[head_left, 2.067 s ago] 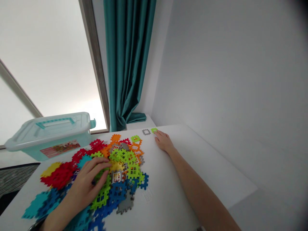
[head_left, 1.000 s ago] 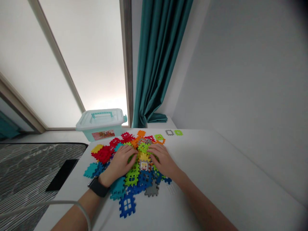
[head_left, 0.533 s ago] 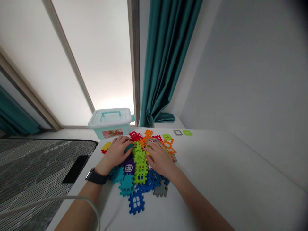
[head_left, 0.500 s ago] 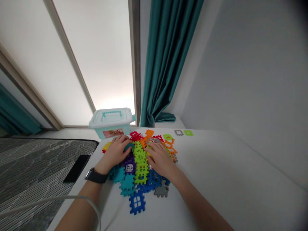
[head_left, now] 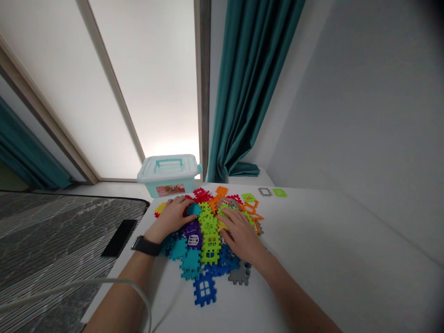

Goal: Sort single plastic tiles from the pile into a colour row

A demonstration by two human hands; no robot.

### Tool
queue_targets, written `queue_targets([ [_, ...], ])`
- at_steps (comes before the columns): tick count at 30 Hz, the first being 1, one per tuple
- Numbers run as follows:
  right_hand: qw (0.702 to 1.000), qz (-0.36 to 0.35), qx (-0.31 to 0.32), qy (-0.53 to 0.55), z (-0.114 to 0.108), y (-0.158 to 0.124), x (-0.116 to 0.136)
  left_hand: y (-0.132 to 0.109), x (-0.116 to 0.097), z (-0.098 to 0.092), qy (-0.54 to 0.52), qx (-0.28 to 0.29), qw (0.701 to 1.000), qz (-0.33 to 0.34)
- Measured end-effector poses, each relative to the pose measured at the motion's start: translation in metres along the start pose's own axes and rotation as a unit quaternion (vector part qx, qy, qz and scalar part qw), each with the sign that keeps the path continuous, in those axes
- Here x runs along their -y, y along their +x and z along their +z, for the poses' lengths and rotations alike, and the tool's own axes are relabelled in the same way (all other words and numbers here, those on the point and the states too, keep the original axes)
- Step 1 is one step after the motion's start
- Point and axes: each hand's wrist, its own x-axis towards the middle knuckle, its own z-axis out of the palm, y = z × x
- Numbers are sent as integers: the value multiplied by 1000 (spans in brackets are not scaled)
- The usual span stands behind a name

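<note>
A heap of interlocking plastic waffle-block tiles (head_left: 211, 236) in many colours lies on the white table (head_left: 329, 259). My left hand (head_left: 171, 218), with a black watch (head_left: 145, 246) on its wrist, rests on the far left of the heap, its fingers curled against a teal tile (head_left: 193, 209). My right hand (head_left: 243, 238) lies spread over lime and yellow tiles on the heap's right side. Lime tiles (head_left: 211, 247) run down the middle, beside a purple tile (head_left: 191, 234). A blue window tile (head_left: 204, 290) lies at the near edge.
A grey frame tile (head_left: 265, 191) and a lime tile (head_left: 279, 192) lie apart at the far edge. Behind the heap stands a lidded plastic box (head_left: 169, 175). A black phone (head_left: 120, 238) lies on a striped surface left of the table. A white cable (head_left: 69, 286) crosses near my left arm.
The camera has swung slightly, shifting the scene right. My hands have pushed the heap together. The lime tiles now form a column, purple and teal tiles show, and the red and yellow tiles are mostly covered.
</note>
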Motion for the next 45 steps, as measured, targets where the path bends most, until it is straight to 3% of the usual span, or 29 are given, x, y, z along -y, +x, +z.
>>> queue_targets([
  [6,1000,3,1,5,-2,-1,0,2,1,2,-40,-9,999,-8],
  [13,1000,2,-11,9,-4,0,2,6,1,1,-138,-91,986,3],
  [20,998,20,-57,36,-6,2,7,5,-30,-5,-274,-159,949,-7],
  [25,987,53,-136,63,-9,4,7,2,-62,6,-396,-123,909,-26],
  [30,985,51,-147,81,-11,4,9,-1,-72,14,-417,-123,900,-34],
  [36,984,49,-140,100,-10,3,11,-3,-78,12,-415,-103,904,-1],
  [41,977,63,-166,121,-11,3,4,-6,-86,6,-370,-107,922,43],
  [45,971,44,-191,138,-11,1,3,-7,-85,8,-368,-75,926,38],
])
